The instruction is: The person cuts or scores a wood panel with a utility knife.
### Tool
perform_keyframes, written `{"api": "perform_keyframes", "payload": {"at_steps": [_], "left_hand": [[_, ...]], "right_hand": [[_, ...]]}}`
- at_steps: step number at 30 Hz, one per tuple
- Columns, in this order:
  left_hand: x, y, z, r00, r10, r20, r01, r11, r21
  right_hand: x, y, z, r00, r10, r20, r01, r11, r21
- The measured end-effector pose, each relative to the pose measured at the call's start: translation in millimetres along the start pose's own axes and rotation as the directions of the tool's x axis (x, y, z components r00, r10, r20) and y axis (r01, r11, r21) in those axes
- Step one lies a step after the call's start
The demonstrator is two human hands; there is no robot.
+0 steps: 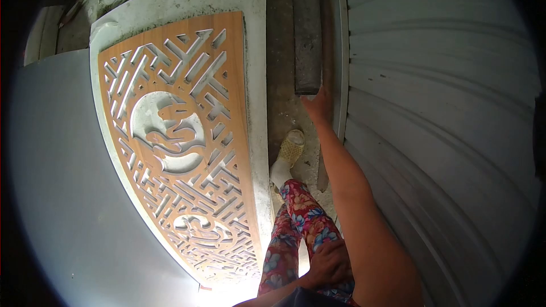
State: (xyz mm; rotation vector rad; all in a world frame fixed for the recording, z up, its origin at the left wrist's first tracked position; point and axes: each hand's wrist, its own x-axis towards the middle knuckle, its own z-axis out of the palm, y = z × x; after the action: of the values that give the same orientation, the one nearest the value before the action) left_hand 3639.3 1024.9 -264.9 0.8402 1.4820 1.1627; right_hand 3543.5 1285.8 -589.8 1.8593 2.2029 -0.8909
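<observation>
Two contacts noted. Near: left hand (331, 262) against floral trousers (304, 207), fingers bent, grip undeterminable. Farther: right hand (317, 106) touching near end of dark rectangular block (307, 37), finger closure hidden. Position: right of openwork wooden panel (239, 119), along floor (280, 79); end reached, no lift evident.

The long, bare right arm (355, 187) is extending forward, nearly straight; the bare right hand (317, 105) is reaching out, its fingers partly hidden; the bare, curved left hand (330, 262) is resting against the clothed thigh (315, 230)
</observation>
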Motion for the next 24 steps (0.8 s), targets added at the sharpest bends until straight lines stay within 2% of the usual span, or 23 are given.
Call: {"api": "perform_keyframes", "payload": {"at_steps": [4,7,13,16,17,19,20,22,24], "left_hand": [[6.4,-1.6,-1.9,0.998,0.045,-0.034,-0.047,0.998,-0.051],[6.1,-11.3,-2.7,0.993,0.104,-0.062,-0.107,0.992,-0.061],[-0.4,-28.8,1.2,0.978,0.181,-0.107,-0.187,0.981,-0.045],[-8.3,-30.3,12.7,0.971,0.203,-0.126,-0.207,0.978,-0.023],[-10.6,-29.1,14.4,0.974,0.186,-0.126,-0.19,0.981,-0.023],[-4.7,-14.8,6.8,0.994,0.061,-0.096,-0.074,0.987,-0.14],[-1.3,-7.6,1.0,0.997,0.0,-0.073,-0.015,0.981,-0.194],[5.6,1.7,-6.7,0.996,-0.057,-0.072,0.043,0.983,-0.181],[1.4,1.9,-6.7,0.993,-0.099,-0.064,0.089,0.986,-0.142]], "right_hand": [[10.4,-21.5,6.5,0.995,0.098,0.011,-0.098,0.995,-0.031],[19.7,-30.1,19.5,0.985,0.175,-0.003,-0.174,0.973,-0.155],[28.4,-35.2,26.3,0.982,0.186,-0.034,-0.188,0.96,-0.206],[17.3,-34.3,24.0,0.992,0.119,-0.051,-0.126,0.978,-0.167],[10.5,-32.7,23.3,0.997,0.074,-0.001,-0.074,0.995,-0.063],[-0.9,-13.2,31.0,0.996,-0.043,0.081,0.031,0.989,0.148],[-14.0,-20.5,11.3,0.975,-0.017,0.221,-0.066,0.93,0.363],[-50.7,-39.8,-32.8,0.867,-0.07,0.493,-0.328,0.664,0.671],[-74.5,-36.8,-51.9,0.822,-0.095,0.562,-0.473,0.437,0.765]]}}
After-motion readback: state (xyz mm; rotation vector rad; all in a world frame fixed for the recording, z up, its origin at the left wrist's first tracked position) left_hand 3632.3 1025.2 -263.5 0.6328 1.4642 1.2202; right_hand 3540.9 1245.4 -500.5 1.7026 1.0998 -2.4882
